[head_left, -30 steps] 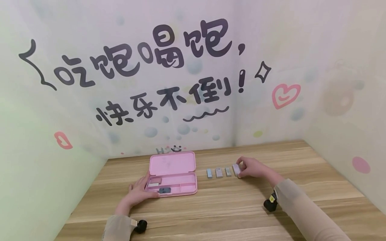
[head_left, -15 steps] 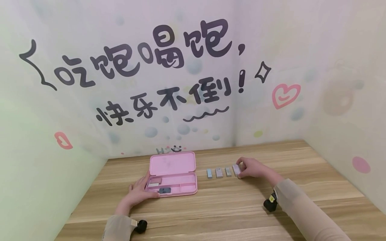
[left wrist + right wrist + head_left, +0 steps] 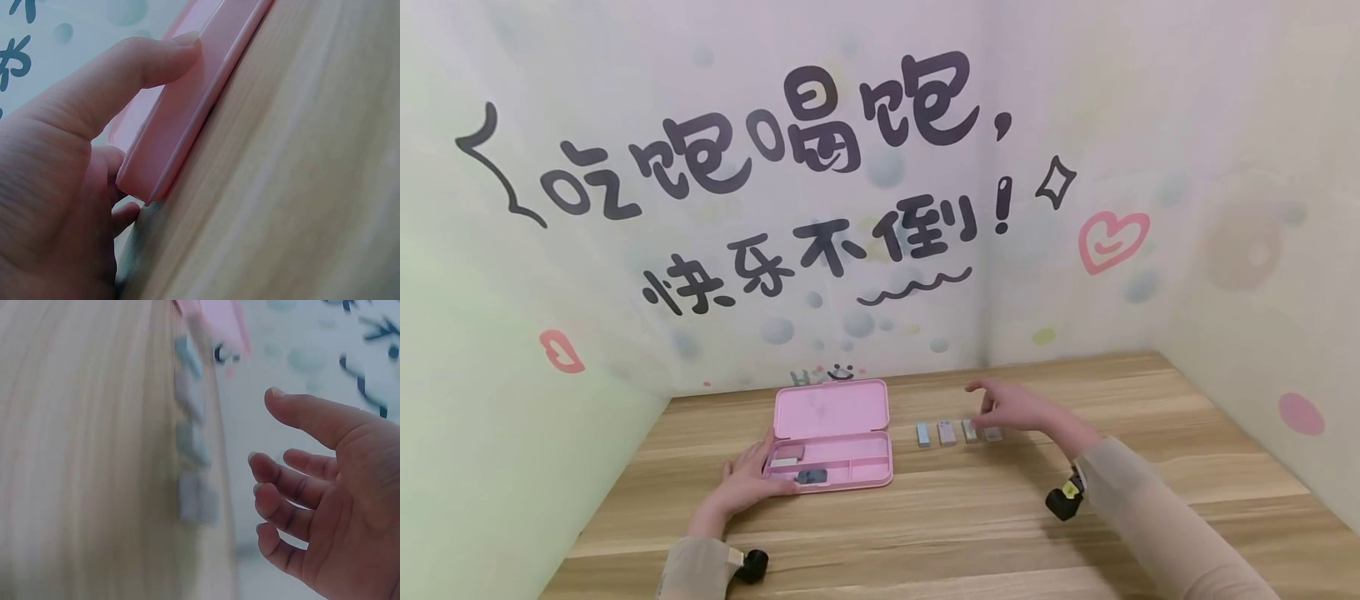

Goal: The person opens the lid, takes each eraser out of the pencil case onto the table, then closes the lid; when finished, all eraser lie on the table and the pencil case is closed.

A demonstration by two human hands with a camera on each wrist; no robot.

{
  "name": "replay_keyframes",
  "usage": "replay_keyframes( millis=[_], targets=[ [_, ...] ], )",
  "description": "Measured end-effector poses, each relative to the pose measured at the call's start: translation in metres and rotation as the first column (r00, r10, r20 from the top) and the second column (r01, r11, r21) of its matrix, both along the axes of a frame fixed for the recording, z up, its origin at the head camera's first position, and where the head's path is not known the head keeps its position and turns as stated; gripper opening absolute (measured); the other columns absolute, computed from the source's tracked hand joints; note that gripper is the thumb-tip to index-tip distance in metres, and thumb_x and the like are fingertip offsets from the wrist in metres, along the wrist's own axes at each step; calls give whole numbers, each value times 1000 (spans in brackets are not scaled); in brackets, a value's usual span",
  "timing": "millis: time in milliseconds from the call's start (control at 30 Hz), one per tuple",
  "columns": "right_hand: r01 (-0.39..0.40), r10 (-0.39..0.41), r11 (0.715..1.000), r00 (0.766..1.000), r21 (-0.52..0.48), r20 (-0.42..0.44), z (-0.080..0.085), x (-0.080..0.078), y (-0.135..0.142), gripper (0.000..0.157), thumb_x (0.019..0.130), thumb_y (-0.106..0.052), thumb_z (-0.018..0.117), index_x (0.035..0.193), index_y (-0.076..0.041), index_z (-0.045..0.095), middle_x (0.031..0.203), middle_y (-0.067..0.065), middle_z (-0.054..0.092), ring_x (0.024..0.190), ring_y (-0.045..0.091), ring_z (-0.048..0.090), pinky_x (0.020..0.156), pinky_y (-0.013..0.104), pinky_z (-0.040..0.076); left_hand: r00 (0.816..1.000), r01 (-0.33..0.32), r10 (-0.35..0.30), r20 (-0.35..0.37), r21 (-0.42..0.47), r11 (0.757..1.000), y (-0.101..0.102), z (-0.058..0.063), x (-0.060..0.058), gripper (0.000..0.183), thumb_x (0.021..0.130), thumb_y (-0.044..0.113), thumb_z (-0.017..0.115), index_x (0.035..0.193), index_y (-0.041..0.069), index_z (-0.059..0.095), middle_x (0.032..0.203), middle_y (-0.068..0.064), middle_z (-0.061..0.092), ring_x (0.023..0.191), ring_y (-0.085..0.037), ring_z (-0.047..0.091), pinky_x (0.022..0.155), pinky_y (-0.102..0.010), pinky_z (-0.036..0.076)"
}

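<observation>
An open pink pencil case (image 3: 831, 408) lies on the table, its lid tilted back toward the wall. My left hand (image 3: 747, 479) grips the case's left end; in the left wrist view the thumb (image 3: 172, 59) presses its side. Inside are a dark grey block (image 3: 812, 477) and a white-and-pink block (image 3: 786, 456). To the case's right stands a row of small eraser-like blocks: light blue (image 3: 922, 434), pinkish (image 3: 946, 432), grey-green (image 3: 969, 431) and lilac (image 3: 993, 435). Above the lilac end my right hand (image 3: 1022, 406) hovers, its loosely bent fingers holding nothing.
The wood-grain table (image 3: 925, 533) is bounded by a printed wall (image 3: 910, 333) behind and walls at both sides. Each wrist carries a small black camera, one at the left wrist (image 3: 752, 567) and one at the right wrist (image 3: 1063, 500).
My right hand has let go of the lilac block at the row's right end and lifted slightly up and left. The left hand keeps its place on the pencil case.
</observation>
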State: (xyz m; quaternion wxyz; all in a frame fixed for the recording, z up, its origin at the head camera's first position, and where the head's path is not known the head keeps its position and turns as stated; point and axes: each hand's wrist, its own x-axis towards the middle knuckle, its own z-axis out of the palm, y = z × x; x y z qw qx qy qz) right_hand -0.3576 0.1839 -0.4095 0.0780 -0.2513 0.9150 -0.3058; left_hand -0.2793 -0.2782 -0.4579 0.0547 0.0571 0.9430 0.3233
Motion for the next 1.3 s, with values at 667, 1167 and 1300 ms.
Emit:
replay_keyframes(
  millis=[667, 1167, 1300],
  targets=[
    [-318, 318, 947, 948, 37, 11, 14, 8, -135, 35, 85, -16, 73, 120, -14, 65, 87, -4, 59, 78, 11, 54, 68, 27, 48, 1000, 3, -2, -7, 8, 1000, 1, 1, -1, 117, 72, 48, 80, 155, 4, 11, 154, -29, 21, 141, -47, 13, 104, -70, -7],
    [-445, 450, 892, 891, 81, -65, -12, 12, -214, 37, 85, -8, 73, 120, -19, 68, 101, -1, 64, 84, 6, 53, 77, 20, 45, 1000, -6, 7, -14, 23, 1000, 0, 0, 1, 118, 71, 49, 81, 155, 5, 11, 154, -28, 23, 141, -47, 14, 104, -71, -8],
    [-430, 447, 888, 890, 163, -88, -11, 15, -224, 42, 84, -7, 72, 121, -26, 69, 98, -2, 59, 87, 6, 51, 79, 19, 44, 1000, -1, 2, -21, 15, 1000, 1, 0, 1, 117, 72, 49, 80, 155, 4, 11, 153, -28, 24, 141, -47, 15, 104, -71, -7]
  ],
)
